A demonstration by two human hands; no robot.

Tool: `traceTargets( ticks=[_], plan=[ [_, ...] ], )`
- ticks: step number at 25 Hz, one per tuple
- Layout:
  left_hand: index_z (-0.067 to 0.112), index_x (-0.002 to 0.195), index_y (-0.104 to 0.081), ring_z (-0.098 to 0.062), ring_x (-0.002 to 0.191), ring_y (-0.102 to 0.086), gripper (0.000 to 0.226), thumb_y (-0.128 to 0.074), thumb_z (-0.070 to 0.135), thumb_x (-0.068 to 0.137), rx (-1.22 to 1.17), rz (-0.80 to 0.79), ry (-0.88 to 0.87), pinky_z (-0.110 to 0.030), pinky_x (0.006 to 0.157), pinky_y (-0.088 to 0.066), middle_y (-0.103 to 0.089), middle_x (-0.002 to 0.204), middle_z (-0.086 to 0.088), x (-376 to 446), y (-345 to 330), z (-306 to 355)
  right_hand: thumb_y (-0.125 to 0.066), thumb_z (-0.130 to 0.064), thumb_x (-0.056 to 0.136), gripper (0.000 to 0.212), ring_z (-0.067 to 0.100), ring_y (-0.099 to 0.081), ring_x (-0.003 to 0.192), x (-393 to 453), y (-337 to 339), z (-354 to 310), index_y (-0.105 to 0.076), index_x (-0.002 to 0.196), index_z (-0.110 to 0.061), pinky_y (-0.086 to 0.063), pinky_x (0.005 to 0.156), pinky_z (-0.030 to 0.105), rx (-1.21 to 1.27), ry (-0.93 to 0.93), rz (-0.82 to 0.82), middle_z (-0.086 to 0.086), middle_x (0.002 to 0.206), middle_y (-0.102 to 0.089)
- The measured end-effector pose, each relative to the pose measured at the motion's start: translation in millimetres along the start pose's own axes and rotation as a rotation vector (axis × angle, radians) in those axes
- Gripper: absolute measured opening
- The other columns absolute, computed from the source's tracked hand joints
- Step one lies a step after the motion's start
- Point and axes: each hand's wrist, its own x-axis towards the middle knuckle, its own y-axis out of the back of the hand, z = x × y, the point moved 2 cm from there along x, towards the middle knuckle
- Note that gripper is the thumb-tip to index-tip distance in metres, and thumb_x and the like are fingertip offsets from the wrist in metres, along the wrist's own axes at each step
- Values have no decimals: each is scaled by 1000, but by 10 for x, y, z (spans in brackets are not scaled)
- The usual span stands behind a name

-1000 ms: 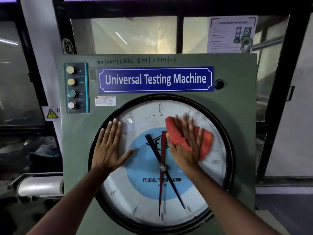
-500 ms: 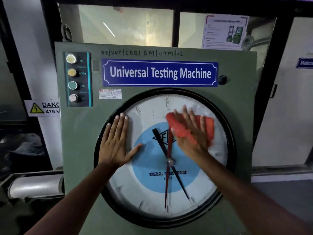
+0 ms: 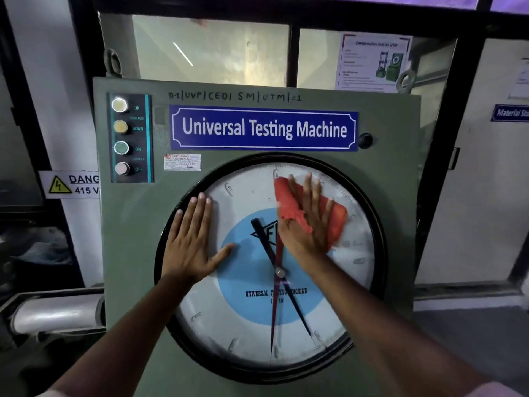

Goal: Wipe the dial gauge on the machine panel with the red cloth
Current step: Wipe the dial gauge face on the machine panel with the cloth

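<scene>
The dial gauge [image 3: 257, 325] fills the lower middle of the green machine panel [image 3: 128, 253], a big round white face with a blue centre inside a black rim. Printed on the blue is "UNIVERSAL T...ING MACHINE", partly crossed by a black pointer [image 3: 297, 310] and a red pointer [image 3: 275, 310]. Scale numbers 550 and 600 show near the top edge.

The red cloth [image 3: 289, 202] is bunched on the upper right of the glass, and the right hand [image 3: 306, 224] lies flat over it, fingers spread, pressing it against the face rather than gripping it. The left hand [image 3: 191, 239] is open too, palm flat on the left part of the dial, fingers together, thumb out, reaching onto the rim.

Above the dial, a blue nameplate [image 3: 263, 130] reads "Universal Testing Machine", with handwritten "D-2|UVP|CED| SM|UTM|01" over it. To the left, a button strip [image 3: 130, 138] is marked UP, DOWN, ON, OFF, with a small sticker [image 3: 182, 162] beside it, too fine to read. A black knob [image 3: 365, 139] sits right of the nameplate.

Behind the panel there are dark-framed windows, and a poster [image 3: 372, 63] headed "Compression test on UTM". On the left wall, a warning sign [image 3: 71, 184] reads "DANG... 415 V". Far right, a blue plate [image 3: 511, 112] begins "Material".
</scene>
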Motion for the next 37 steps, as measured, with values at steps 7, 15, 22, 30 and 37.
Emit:
traceTargets(
  ticks=[7, 15, 22, 30, 37],
  plan=[
    [12, 173, -3, -22, 169, -2, 110, -33, 84, 95, 9, -12, -28, -42, 137, -2, 3, 183, -5, -26, 5, -18, -56, -53, 103, 89, 25, -3, 167, -313, -128, 32, -2, 171, -35, -11, 131, 63, -158, 385, -38, 1, 181, -2],
    [11, 173, 1, -21, 169, 4, 110, -32, 83, 96, 21, -44, -27, -42, 137, 2, 10, 182, -4, -21, 32, -11, -39, -59, 106, 79, 27, -1, 167, -85, -76, -166, -3, 171, -34, -6, 131, 64, -111, 261, -65, 3, 181, 1],
    [11, 173, 1, -22, 169, 4, 109, -28, 84, 96, 18, -71, -27, -45, 137, -2, 9, 182, -5, -25, 49, 2, -29, -62, 107, 76, 23, 5, 167, 80, 33, -184, 4, 171, -36, -7, 131, 64, -107, 269, -133, 1, 181, 7],
    [12, 173, 3, -22, 169, 5, 109, -27, 84, 97, -1, -86, -25, -41, 136, 5, 12, 182, -5, -6, 85, 11, -31, -58, 107, 75, 25, 4, 167, -438, -46, -122, 2, 171, -35, -10, 130, 64, -112, 267, -164, 3, 180, 8],
    [12, 173, 2, -22, 169, 5, 109, -27, 84, 97, -4, -79, -20, -40, 136, 6, 10, 182, -5, -27, 76, 11, -45, -57, 104, 81, 25, -4, 167, -493, -216, -204, -4, 171, -36, -7, 132, 62, -45, 235, -74, 2, 181, 1]
  ],
)
